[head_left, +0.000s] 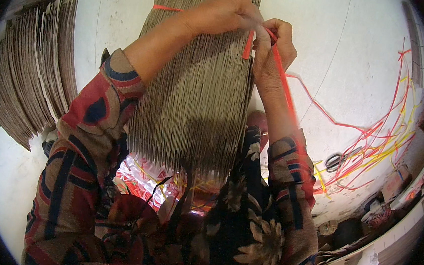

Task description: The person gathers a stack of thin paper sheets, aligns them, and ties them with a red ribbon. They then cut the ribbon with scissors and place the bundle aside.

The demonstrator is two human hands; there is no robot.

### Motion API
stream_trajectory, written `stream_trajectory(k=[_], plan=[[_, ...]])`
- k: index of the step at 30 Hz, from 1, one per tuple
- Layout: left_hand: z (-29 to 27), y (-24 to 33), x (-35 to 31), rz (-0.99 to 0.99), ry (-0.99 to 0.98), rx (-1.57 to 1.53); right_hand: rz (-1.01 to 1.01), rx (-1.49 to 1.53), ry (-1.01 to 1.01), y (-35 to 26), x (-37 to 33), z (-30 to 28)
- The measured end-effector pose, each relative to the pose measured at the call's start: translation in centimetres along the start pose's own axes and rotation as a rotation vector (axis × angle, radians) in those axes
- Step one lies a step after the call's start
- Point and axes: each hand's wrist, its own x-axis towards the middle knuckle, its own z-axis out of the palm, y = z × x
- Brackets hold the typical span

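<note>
large stack (188, 115) of grey-brown sheets, edges up, in front of person, on pale surface (313, 15). red strap (284, 72) crosses stack's far part, runs off past its right edge. right hand (274, 52) just beyond that edge, thumb and fingers pinching strap. left hand (232, 14) above stack, fingers bunched against right hand; cannot tell whether they grip strap. second stack (31, 61) left of large stack; scissors (342, 158), loose red and yellow straps (368, 132) right of it.
</note>
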Motion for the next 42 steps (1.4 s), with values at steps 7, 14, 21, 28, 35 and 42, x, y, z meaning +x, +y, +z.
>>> stream_trajectory(k=[7, 14, 21, 28, 35, 42], plan=[[-0.1, -0.5, -0.4, -0.051, -0.020, -0.208, 0.125, 0.374, -0.152, -0.1, 0.8, -1.3], [0.1, -0.9, -0.7, -0.093, -0.015, -0.270, 0.103, 0.401, -0.242, 0.4, 1.1, -1.6], [-0.2, 0.2, -0.9, -0.029, 0.092, 0.028, 0.401, 1.593, -0.565, 4.7, 2.9, -3.6], [-1.1, 1.4, -1.0, 0.157, 0.076, 0.547, 0.252, -0.422, -0.402, 9.9, 2.0, -4.1], [-1.8, 0.1, -14.2, -0.274, 0.663, 0.070, 0.440, 0.672, 0.232, 9.3, -3.8, -14.5], [9.1, -0.6, -32.0, -0.939, 0.494, -0.789, 0.290, -0.016, -0.476, 2.3, -12.2, -6.5]])
